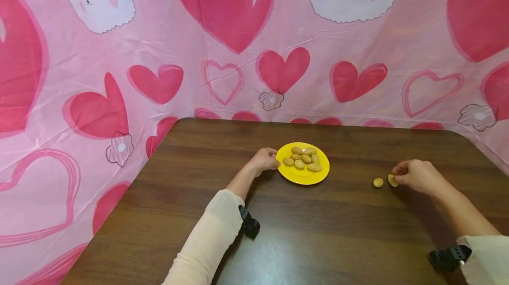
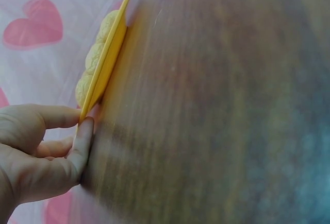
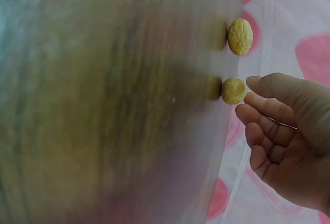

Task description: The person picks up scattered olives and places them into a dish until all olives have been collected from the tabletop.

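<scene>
My left hand (image 1: 264, 160) pinches the left rim of a yellow plate (image 1: 303, 180), thumb on one side and fingers on the other, as the left wrist view shows. On the plate lie several small yellow-brown potatoes (image 1: 306, 158). Away to the right, my right hand (image 1: 419, 176) reaches down to one small potato (image 3: 233, 90). Its thumb and fingertips are right at that potato's edge in the right wrist view, not wrapped around it. Just left of it in the head view sits another loose potato (image 1: 378, 182).
Both potatoes off the plate rest on the dark wooden table (image 1: 318, 232). A pink cloth printed with hearts (image 1: 284, 66) hangs along the table's back and left edges. Black wrist cameras (image 1: 250, 223) are strapped at both sleeves.
</scene>
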A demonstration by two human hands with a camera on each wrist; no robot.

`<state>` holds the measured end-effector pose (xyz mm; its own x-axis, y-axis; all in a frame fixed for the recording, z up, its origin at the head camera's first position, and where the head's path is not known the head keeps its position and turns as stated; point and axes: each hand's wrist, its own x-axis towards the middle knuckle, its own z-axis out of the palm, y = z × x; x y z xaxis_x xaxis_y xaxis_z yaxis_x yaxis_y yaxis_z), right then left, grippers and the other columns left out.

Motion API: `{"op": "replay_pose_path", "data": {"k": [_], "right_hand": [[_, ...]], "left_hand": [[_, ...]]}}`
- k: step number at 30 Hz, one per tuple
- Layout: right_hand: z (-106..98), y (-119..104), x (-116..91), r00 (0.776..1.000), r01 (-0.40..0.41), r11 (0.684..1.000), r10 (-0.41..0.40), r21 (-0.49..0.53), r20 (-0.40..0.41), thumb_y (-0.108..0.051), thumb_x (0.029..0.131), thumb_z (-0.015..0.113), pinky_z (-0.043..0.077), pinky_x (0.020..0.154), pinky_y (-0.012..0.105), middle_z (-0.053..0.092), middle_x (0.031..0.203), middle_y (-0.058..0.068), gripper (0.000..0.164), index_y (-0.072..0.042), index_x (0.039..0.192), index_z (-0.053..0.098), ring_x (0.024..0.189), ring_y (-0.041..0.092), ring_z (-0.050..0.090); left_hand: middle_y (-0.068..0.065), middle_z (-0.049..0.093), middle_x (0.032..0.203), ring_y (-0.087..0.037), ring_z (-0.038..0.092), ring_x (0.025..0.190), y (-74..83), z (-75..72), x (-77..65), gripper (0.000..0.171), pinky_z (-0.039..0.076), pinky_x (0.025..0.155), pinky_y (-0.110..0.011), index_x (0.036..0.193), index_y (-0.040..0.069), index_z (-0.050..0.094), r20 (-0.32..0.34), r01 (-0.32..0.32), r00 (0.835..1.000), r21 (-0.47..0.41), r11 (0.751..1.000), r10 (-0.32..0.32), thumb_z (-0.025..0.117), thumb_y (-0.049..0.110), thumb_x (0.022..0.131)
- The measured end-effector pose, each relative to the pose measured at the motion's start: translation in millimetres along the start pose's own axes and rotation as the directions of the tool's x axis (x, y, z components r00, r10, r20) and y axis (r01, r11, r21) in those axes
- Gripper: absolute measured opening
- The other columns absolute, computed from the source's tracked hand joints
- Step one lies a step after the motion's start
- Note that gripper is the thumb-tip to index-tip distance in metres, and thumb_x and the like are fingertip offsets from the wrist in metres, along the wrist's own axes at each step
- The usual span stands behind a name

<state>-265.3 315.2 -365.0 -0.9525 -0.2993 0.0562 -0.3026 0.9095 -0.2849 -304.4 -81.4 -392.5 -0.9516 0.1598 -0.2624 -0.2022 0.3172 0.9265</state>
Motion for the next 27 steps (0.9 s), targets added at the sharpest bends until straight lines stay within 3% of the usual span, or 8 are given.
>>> {"op": "replay_pose_path", "data": {"k": [14,27], "right_hand": [[3.9,0.3,0.7,0.999,-0.034,0.999,0.032,0.032,0.037,-0.019,0.074,0.071,0.040,0.056,0.031,0.060,0.070,-0.002,0.018,-0.003,0.078,0.063,0.063,0.013,0.050],[7.5,1.7,1.6,0.999,-0.006,0.999,0.005,0.038,0.035,-0.015,0.074,0.070,0.040,0.055,0.030,0.059,0.072,-0.001,0.016,-0.002,0.080,0.061,0.064,0.013,0.050]], "left_hand": [[-0.021,0.050,0.120,-0.028,0.055,0.105,0.1,-0.1,-0.2,0.048,0.053,0.081,-0.032,0.128,-0.010,0.044,0.006,-0.002,1.000,-0.003,1.000,0.002,0.059,-0.009,0.082],[-0.020,0.051,0.117,-0.027,0.057,0.102,-0.6,-0.1,0.4,0.048,0.053,0.079,-0.031,0.127,-0.010,0.045,0.001,-0.001,1.000,-0.007,1.000,0.001,0.059,-0.009,0.082]]}}
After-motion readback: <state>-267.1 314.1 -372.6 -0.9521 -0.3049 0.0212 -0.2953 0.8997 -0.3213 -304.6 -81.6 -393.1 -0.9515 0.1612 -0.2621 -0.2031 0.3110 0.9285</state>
